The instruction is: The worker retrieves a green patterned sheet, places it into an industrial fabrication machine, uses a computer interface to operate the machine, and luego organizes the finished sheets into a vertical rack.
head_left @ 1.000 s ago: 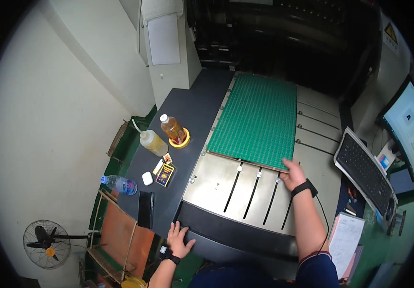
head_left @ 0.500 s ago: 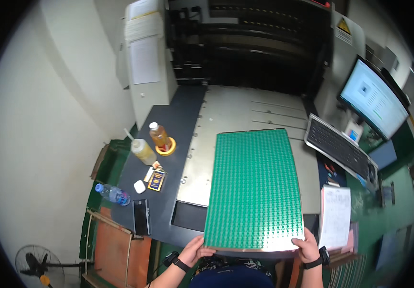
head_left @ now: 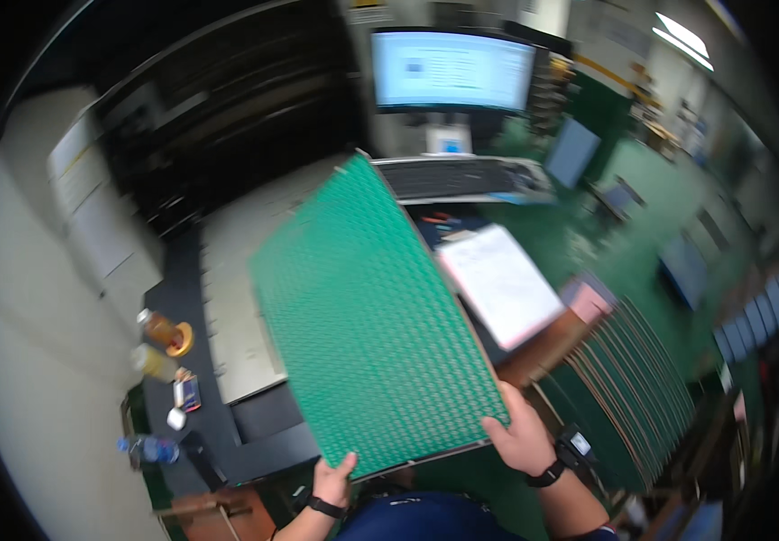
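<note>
A large green circuit board panel (head_left: 376, 334) with a fine repeating pattern is held up by its near edge, tilted, with its far corner reaching toward the keyboard. My left hand (head_left: 333, 481) pinches the near left corner, thumb on top. My right hand (head_left: 522, 435) grips the near right corner, thumb on the upper face and fingers underneath, partly hidden. The panel hangs over the metal machine bed (head_left: 234, 270) and covers part of it.
A monitor (head_left: 452, 70) and keyboard (head_left: 448, 178) stand beyond the panel. Papers (head_left: 502, 284) lie to its right, above a rack of upright panels (head_left: 628, 388). On the dark left table are bottles (head_left: 162, 329), a phone (head_left: 202, 460) and a water bottle (head_left: 150, 449).
My view has swung to the right. The panel has lifted and tilted off the machine bed, turning rightward with both hands still on its near corners.
</note>
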Demonstrator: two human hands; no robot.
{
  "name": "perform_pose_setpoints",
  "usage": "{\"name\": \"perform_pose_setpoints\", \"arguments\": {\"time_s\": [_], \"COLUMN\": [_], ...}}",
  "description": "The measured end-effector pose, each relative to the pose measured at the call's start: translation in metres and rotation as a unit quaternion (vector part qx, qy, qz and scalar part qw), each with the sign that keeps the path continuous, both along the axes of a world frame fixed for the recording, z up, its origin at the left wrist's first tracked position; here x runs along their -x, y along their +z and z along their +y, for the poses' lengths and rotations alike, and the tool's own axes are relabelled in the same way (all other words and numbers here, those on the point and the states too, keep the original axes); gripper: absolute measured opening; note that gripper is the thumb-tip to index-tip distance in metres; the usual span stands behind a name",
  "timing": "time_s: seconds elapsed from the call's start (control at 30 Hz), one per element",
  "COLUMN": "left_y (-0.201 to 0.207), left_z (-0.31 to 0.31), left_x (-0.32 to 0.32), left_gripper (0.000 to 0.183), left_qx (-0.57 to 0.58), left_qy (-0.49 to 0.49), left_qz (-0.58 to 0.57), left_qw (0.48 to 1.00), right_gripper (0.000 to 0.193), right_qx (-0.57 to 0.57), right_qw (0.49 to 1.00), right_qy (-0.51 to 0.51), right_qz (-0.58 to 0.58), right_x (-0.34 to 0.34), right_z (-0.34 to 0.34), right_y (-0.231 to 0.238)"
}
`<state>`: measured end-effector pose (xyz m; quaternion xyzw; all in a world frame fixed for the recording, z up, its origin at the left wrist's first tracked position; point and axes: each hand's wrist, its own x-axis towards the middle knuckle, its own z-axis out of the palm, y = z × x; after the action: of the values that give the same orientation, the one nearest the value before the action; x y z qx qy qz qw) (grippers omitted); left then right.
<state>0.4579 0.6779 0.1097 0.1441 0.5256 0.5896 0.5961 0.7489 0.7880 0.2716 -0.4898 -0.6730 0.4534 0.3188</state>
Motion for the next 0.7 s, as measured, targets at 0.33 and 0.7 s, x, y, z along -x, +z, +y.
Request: {"name": "perform_pose_setpoints", "arguments": {"time_s": [0.33, 0.7], "left_y": [0.029, 0.085], "left_z": [0.015, 0.056], "left_x": [-0.214, -0.336], "left_gripper": [0.029, 0.041], "left_qx": [-0.187, -0.248], "left_qy": [-0.393, -0.428], "left_qz": [0.203, 0.092], "left_qw": [0.877, 0.864], "right_gripper": [0.052, 0.036], "right_qx": [-0.014, -0.249], "right_qw": [0.691, 0.621], "right_qy": [-0.248, -0.724], "right_qz": [0.679, -0.170], "right_x": [-0.207, -0.421], "right_z": [-0.193, -0.451], "right_y": [-0.057, -0.028]}}
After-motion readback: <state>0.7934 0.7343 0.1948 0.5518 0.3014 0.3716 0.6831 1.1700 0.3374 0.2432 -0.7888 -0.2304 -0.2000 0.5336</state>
